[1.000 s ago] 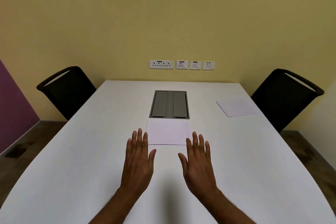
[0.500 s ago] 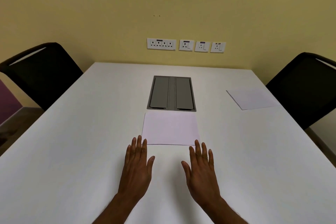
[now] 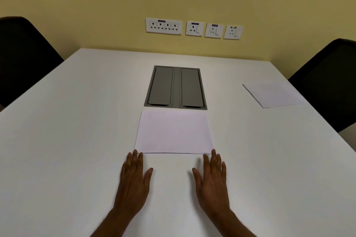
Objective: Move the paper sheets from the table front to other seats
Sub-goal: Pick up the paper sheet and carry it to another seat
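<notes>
Two chairs: left chair (image 3: 23, 59) at the table's left edge, now cut off by the frame; right chair (image 3: 331, 81) at the right edge; both sit larger and wider apart than half a second ago
Table (image 3: 67, 140): white; fills more of the view than before
Left hand (image 3: 133, 184): flat, palm down, fingers straight and close together, thumb spread; holds nothing; fingertips just at the near left corner of the near sheet, where earlier they stopped short of it
Near sheet (image 3: 174, 132): lies flat at the table front, just before the grey hatch (image 3: 175, 87); same place on the table as before
Right hand (image 3: 212, 183): flat, open, empty; fingertips touch the sheet's near right corner
Far sheet (image 3: 271, 94): lies angled by the right chair; unmoved
Wall sockets (image 3: 193, 28): lower in view than before
</notes>
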Tool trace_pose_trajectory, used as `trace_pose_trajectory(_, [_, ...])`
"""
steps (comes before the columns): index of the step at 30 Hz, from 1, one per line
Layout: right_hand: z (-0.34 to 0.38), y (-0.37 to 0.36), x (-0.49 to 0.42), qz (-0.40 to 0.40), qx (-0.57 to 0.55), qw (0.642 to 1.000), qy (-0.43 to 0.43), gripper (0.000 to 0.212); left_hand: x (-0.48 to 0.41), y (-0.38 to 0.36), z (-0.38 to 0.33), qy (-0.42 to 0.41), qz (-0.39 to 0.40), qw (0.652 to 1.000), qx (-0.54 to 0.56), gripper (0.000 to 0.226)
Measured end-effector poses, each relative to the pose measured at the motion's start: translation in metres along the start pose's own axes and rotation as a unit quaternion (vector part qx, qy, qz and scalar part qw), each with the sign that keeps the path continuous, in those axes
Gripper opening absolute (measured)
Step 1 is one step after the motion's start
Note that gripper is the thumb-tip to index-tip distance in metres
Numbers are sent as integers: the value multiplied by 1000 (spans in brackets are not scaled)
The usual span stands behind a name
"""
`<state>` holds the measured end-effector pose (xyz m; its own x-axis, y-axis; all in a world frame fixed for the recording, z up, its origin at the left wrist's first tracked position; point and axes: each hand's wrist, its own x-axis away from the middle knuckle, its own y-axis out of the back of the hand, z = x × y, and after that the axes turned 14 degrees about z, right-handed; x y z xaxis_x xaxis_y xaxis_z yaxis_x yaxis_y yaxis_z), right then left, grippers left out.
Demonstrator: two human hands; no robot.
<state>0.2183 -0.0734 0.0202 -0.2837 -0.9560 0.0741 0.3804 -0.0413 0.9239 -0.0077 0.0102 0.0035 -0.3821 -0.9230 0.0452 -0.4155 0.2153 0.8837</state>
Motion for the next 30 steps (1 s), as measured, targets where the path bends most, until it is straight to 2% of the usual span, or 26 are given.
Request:
trace_pose_trajectory(3, [-9,-8,-13,-9,-67,997,-46,68,-8,-9,6,14,-7,1000,-18,88])
trace_pose_trajectory(6, [-14,-12,-27,-21,-87,993,-75,70,-14,-11,7,28,-15,999,-31,80])
trace_pose_trajectory(9, [-13,-12,-41,-34,-112,988,-100,71,-17,-12,7,37,-13,998,-49,80])
trace_pose_trajectory(17, [-9,-13,-55,-66,-84,985,-139,70,-19,-11,6,41,-3,996,-81,79])
trace_pose_trajectory(30, [-9,-10,-64,-111,-134,973,-151,63,-18,-9,3,47,1,997,-68,82])
